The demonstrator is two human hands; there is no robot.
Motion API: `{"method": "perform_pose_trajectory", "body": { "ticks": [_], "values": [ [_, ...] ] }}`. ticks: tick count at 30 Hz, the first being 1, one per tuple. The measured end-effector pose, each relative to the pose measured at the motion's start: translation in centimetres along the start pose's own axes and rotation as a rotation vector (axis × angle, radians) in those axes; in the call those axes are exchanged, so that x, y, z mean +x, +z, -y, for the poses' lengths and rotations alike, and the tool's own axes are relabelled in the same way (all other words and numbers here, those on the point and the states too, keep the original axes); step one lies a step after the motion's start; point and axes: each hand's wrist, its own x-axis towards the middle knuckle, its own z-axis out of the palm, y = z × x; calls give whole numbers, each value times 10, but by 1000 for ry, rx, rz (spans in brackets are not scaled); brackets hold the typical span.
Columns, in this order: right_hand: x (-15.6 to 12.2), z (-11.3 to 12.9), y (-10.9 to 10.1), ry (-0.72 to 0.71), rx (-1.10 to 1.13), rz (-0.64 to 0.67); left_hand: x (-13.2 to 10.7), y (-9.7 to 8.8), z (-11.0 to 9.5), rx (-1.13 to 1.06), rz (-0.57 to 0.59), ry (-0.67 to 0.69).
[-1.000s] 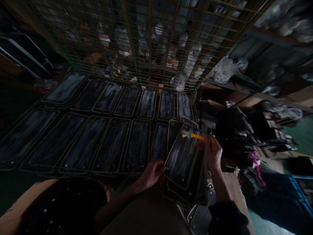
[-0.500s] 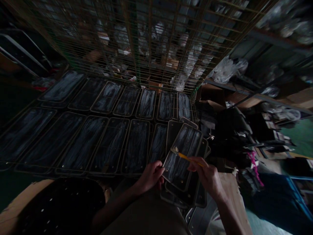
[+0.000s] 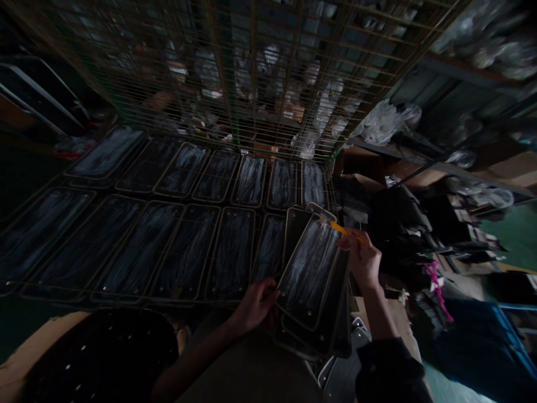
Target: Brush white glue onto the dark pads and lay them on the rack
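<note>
Here the right hand (image 3: 363, 261) is closed in a pinch around the yellow handle of a small brush (image 3: 342, 228), fingers curled and the thumb pressed to the handle, with the pale bristles resting at the far corner of the top panel (image 3: 308, 268). The left hand (image 3: 257, 305) is closed too, its fingertips gripping the near left edge of that same panel and holding it tilted, the far end raised. The panel is a dark, rounded-corner sheet with a light rim, and whitish brushed streaks run down its length. It sits on a loose stack (image 3: 325, 336) of similar panels, fanned out unevenly just under both hands, in front of the person's lap. To the left of the stack, and touching it at the near row, two rows of laid-out panels (image 3: 168, 246) lie flat side by side, each streaked the same whitish way; the far row ends against a wire mesh wall (image 3: 251, 73) that rises at the back, with blurred goods behind it. To the right of the hands stands a shelf crowded with dark clutter too dim to make out, a crumpled plastic bag (image 3: 386, 120) on its upper level and a pink strip (image 3: 436, 280) hanging lower down. A dotted dark cloth (image 3: 104, 352) fills the near left corner.
</note>
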Motion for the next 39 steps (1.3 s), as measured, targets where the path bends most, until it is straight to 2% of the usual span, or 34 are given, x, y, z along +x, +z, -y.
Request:
{"method": "perform_pose_trajectory", "body": {
  "ticks": [5, 8, 11, 17, 20, 22, 23, 26, 28, 32, 36, 39],
  "values": [
    [-6, -9, 6, -40, -4, 122, 0, 1, -4, 31, -41, 55],
    [-9, -20, 2, -27, -95, 64, 0, 2, -2, 66, -81, 112],
    [-22, -21, -6, -49, -122, 70, -1, 5, 1, 25, -59, 56],
    [-88, 14, -30, -66, -124, 244, -5, 12, -4, -94, -1, -11],
    [-116, 39, -48, -14, -47, 369, -5, 14, -5, -102, 6, -49],
    [-123, 52, -58, 46, 20, 430, -5, 14, -5, -104, -4, -58],
    [-124, 56, -61, 79, 41, 429, -4, 14, -4, -106, -5, -56],
    [-122, 59, -59, 145, 23, 241, -5, 14, -4, -105, 2, -56],
    [-125, 57, -53, 146, -3, 184, -5, 14, -4, -102, -5, -69],
    [-147, 65, -51, 144, 35, 338, -4, 15, -3, -120, -15, -70],
    [-169, 87, -62, 245, 109, 409, -4, 17, 0, -123, -9, -54],
    [-176, 92, -70, 333, 146, 421, -4, 17, 0, -123, -20, -59]
  ]
}}
